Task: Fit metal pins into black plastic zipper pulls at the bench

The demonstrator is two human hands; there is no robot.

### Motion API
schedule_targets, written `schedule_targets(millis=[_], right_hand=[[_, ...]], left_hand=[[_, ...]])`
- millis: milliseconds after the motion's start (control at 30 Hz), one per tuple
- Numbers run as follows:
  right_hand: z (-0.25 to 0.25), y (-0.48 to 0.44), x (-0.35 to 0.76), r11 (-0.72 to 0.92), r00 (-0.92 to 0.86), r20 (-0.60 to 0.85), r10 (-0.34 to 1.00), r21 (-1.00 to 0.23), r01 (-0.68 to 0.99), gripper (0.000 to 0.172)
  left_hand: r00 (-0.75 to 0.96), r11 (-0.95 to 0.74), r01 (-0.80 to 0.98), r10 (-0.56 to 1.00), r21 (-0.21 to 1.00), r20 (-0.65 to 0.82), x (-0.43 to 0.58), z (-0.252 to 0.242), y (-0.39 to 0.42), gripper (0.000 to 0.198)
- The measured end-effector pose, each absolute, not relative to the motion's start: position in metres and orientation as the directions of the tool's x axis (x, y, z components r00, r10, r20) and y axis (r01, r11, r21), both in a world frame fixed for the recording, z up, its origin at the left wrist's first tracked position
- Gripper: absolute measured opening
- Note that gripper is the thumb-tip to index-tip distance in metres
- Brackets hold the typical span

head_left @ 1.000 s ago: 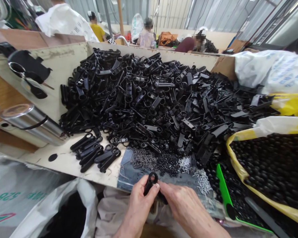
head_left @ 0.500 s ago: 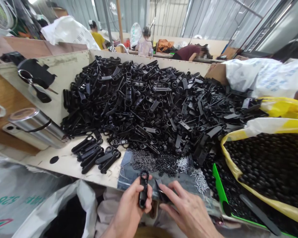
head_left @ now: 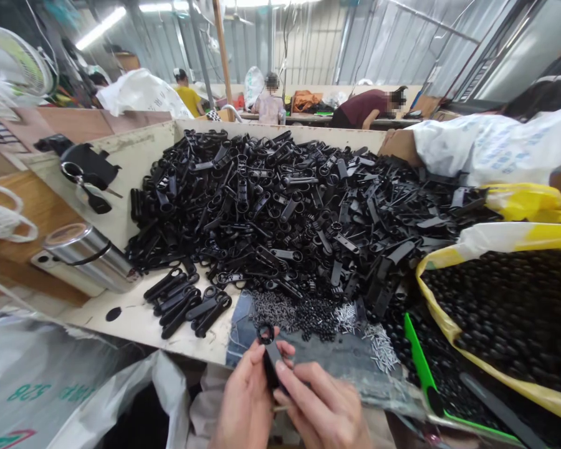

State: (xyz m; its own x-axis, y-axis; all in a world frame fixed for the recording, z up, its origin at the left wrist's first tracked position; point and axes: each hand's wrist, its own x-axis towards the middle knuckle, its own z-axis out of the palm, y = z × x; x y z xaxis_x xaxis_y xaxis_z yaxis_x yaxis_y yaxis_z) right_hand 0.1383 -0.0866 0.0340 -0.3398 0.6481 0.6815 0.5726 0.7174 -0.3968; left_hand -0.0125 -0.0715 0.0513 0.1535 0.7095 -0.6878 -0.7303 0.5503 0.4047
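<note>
My left hand is closed round a black plastic ring-ended handle, its ring pointing away from me. Against the handle, my right hand presses a flat dark grey cover strip with closed fingers. The lower end of both pieces is hidden by my fingers. Just beyond the hands, a worn blue mat carries small grey pieces, small black pieces and silver pins. Several similar ring-ended handles lie grouped to the left.
A large heap of black parts fills the bench. At right are a yellow-edged bag of round black pieces and a green-edged tray. A steel flask lies at left. Co-workers are in the background.
My right hand has moved left, bringing the cover strip from beside the handle onto it. The handle has tilted slightly in my left hand. The camera view has tipped up.
</note>
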Motion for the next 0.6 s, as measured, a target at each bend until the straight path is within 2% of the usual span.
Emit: schedule_targets(millis=[300,500,567,600], right_hand=[[0.028,-0.084,0.132,0.717,-0.315,0.705,0.635,-0.387,0.580,0.029],[0.019,-0.089,0.124,0.674,-0.337,0.688,0.643,-0.299,0.676,0.028],[0.020,-0.091,0.125,0.670,-0.346,0.650,0.677,-0.348,0.656,0.029],[0.023,-0.092,0.128,0.660,-0.350,0.606,0.715,-0.417,0.625,0.029]], left_hand=[[0.201,0.532,-0.742,0.756,0.407,-0.622,-0.010,0.037,-0.073,0.049],[0.059,0.453,-0.679,0.818,0.578,-0.572,-0.002,0.031,-0.079,0.043],[0.047,0.490,-0.634,0.797,0.598,-0.603,-0.002,0.031,-0.082,0.043],[0.028,0.501,-0.605,0.790,0.619,-0.612,-0.003,0.031,-0.083,0.045]])
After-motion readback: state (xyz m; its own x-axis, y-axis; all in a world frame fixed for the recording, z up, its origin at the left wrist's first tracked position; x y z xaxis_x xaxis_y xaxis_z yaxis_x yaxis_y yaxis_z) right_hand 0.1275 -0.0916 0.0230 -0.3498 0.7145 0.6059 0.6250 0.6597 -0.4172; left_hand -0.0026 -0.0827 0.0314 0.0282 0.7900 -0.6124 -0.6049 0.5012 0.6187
